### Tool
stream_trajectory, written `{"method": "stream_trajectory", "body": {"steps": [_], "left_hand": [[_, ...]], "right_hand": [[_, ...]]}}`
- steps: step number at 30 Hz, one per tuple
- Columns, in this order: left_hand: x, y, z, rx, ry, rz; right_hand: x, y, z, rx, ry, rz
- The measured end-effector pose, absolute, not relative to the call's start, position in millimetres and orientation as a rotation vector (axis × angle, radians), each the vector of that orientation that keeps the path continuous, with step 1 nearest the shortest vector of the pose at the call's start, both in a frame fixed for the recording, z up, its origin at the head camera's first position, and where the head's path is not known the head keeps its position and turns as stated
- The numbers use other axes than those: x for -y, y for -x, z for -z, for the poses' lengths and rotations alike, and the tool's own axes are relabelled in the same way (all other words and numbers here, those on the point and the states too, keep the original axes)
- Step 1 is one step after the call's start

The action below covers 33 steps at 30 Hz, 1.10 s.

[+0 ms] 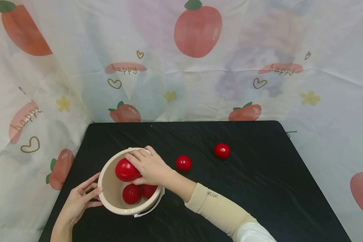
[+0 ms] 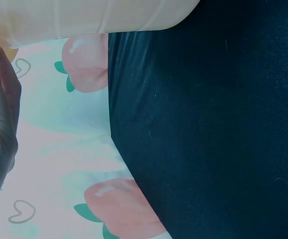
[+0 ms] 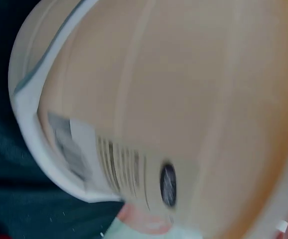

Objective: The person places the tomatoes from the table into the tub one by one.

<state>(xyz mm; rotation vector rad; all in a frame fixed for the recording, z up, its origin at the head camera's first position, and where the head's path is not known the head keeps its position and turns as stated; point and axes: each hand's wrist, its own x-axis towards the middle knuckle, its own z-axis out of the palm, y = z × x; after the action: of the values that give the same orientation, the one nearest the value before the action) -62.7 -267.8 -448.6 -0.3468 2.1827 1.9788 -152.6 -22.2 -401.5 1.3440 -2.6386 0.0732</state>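
Note:
A cream bucket (image 1: pixel 109 196) is on the black-covered table, its mouth tilted toward the head view. My left hand (image 1: pixel 78 198) grips it at the left rim, with the thumb near the edge and fingers along the outer wall. Inside the mouth, my right hand (image 1: pixel 149 167) holds a shiny red ball (image 1: pixel 127 170), fingers over its top and right side. Below that lie a second red ball (image 1: pixel 131 194) and a third one (image 1: pixel 149 190), partly covered by the right hand. The right wrist view shows the bucket's outer wall (image 3: pixel 184 84) up close.
Two more red balls lie on the table right of the bucket, a nearer ball (image 1: pixel 183 163) and a farther ball (image 1: pixel 222 151). The bucket's white handle (image 1: pixel 152 206) hangs at its lower right. A printed curtain (image 1: pixel 199 90) stands behind the black table (image 1: pixel 260 181).

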Motion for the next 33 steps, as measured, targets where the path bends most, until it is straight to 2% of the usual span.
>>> {"method": "stream_trajectory", "body": {"steps": [14, 33], "left_hand": [[267, 63, 450, -2.180, 0.339, -1.966], [269, 61, 451, -2.139, 0.296, -2.050]], "right_hand": [[63, 149, 440, 2.702, -1.439, 0.196], [76, 152, 447, 2.797, -1.312, 0.557]]}}
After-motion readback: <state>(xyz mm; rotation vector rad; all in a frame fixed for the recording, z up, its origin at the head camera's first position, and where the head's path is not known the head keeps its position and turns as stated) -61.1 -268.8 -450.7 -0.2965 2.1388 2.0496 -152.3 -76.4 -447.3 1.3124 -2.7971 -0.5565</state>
